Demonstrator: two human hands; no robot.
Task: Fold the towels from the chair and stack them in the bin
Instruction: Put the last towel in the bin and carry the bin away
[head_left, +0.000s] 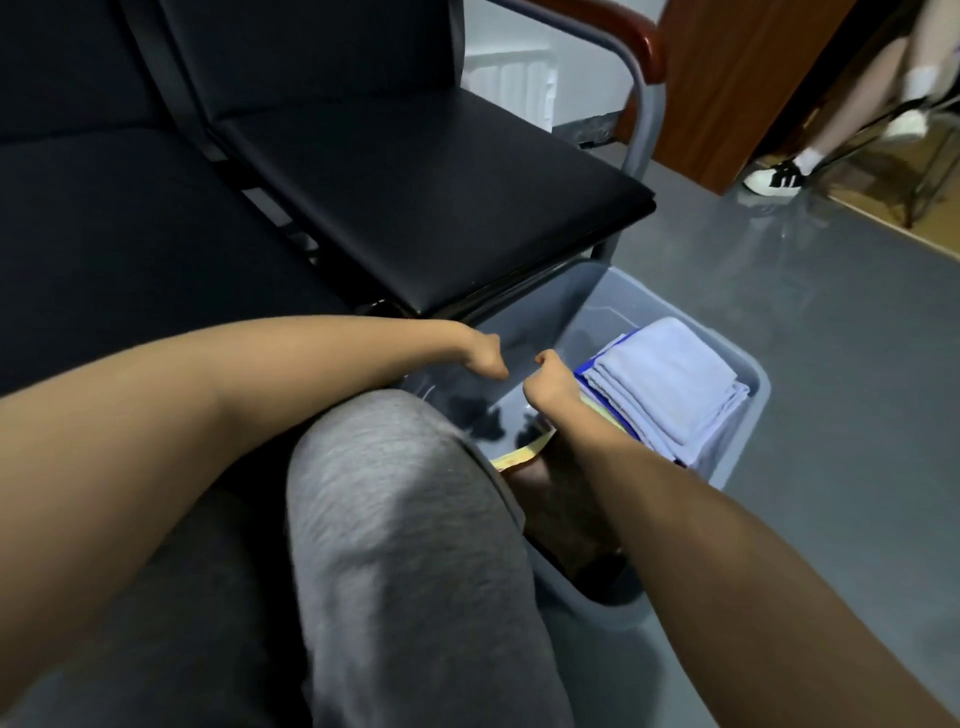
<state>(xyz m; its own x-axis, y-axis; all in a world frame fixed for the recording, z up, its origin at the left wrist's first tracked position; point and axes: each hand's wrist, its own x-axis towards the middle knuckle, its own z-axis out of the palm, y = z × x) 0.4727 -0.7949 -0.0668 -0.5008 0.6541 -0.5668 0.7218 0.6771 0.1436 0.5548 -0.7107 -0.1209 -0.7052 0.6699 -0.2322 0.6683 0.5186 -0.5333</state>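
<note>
Down on the glossy gray floor (857, 415), just beside the front corner of the black chair (441, 208), stands the bin (761, 382). It is a blue-gray plastic tub with smooth walls and rounded corners. Against its far side lies the stack of towels. On top is a lavender towel (670, 384), soft and nappy, folded into a thick rectangle with its layered edges showing along the near side. A blue towel (608, 353) peeks out under it as a thin bright border. Lower down, a pale yellow towel (522, 456) shows only as a narrow strip at the bin's near wall, under the right forearm.

Both bare arms reach over the bin's open mouth. The left hand (485, 358) and the right hand (550, 382) hang close together, not quite touching, each with the fingers curled under and the knuckles pointing down. Whether they pinch any cloth cannot be told, as the space below them is dark and shiny with blurred black blotches.

A knee in gray fleecy sweatpants (405, 519) rises between the arms and hides the bin's near left side.

The chair's seat is flat, padded and matte, on a gray tubular frame with a rounded reddish wooden armrest (644, 41). At the far right stand another person's legs in white socks and a black-and-white shoe (774, 176).
</note>
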